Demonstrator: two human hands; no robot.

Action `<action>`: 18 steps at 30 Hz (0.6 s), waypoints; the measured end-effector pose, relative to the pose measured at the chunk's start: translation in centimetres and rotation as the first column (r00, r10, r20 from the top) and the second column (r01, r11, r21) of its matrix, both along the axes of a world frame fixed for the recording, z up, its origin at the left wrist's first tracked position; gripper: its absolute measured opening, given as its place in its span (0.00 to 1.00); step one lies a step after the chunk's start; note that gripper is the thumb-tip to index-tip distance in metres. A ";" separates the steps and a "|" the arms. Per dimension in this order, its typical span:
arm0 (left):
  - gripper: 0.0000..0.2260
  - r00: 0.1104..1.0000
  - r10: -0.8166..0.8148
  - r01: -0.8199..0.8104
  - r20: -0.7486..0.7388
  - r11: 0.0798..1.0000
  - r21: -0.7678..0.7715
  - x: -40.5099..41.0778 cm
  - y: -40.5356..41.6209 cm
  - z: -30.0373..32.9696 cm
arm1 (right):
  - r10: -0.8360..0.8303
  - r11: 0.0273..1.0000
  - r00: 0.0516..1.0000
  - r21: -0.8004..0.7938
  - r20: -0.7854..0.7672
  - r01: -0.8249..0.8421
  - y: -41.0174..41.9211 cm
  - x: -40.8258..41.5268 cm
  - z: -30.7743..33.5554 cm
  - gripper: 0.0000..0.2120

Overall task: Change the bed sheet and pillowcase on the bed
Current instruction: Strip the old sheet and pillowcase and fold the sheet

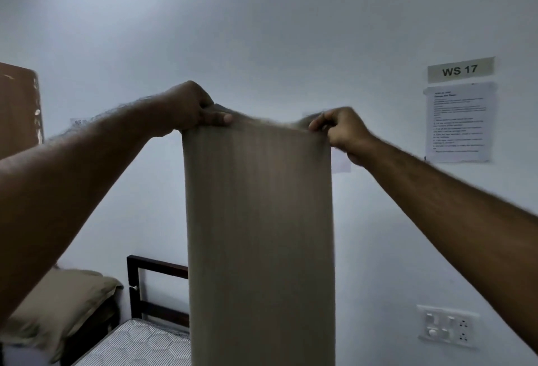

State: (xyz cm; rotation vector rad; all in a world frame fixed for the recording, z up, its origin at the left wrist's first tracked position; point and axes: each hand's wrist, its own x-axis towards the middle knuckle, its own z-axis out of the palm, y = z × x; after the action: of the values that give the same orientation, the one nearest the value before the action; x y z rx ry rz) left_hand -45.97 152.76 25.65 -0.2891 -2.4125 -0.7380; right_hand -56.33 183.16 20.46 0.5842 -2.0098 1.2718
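- Wall fills most of the view, plain pale grey-blue.
- Sheet is dead centre, a tan folded strip hanging straight down from the hands and running off the frame at 6 o'clock. Its top edge looks a bit blurry.
- Bed sits at 7 o'clock: bare quilted mattress, dark headboard peeking out just left of the sheet.
- Pillow at 8 o'clock, in an olive case, leaning at the head end.
- Notice at 3 o'clock on the wall, text too small to read, with a "WS 17" label right above it.
- Switchboard at 4 o'clock.
- Left hand grips the sheet's top left corner, fingers curled over it.
- Right hand pinches the top right corner.
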 end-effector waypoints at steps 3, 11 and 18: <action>0.29 0.969 0.026 0.017 -0.246 0.985 0.170 -0.4 0.5 -0.4 | -0.058 0.973 0.994 -0.226 -0.092 0.035 -0.7 0.2 1.2 0.25; 0.27 0.997 -0.058 0.071 -0.057 0.963 0.258 -0.8 -0.4 -2.0 | 0.093 0.982 0.995 -0.171 0.047 -0.084 -1.5 0.9 -1.6 0.27; 0.20 0.981 -0.088 0.009 0.173 0.909 0.416 -1.6 -1.2 -3.4 | 0.459 0.886 0.884 -0.116 0.085 -0.449 -1.2 1.2 -4.8 0.21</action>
State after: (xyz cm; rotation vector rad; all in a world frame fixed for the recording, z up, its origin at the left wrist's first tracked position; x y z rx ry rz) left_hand -47.61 151.58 22.29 -0.1096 -2.3492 -1.3264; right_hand -55.11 181.98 15.64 1.0035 -1.9517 1.6971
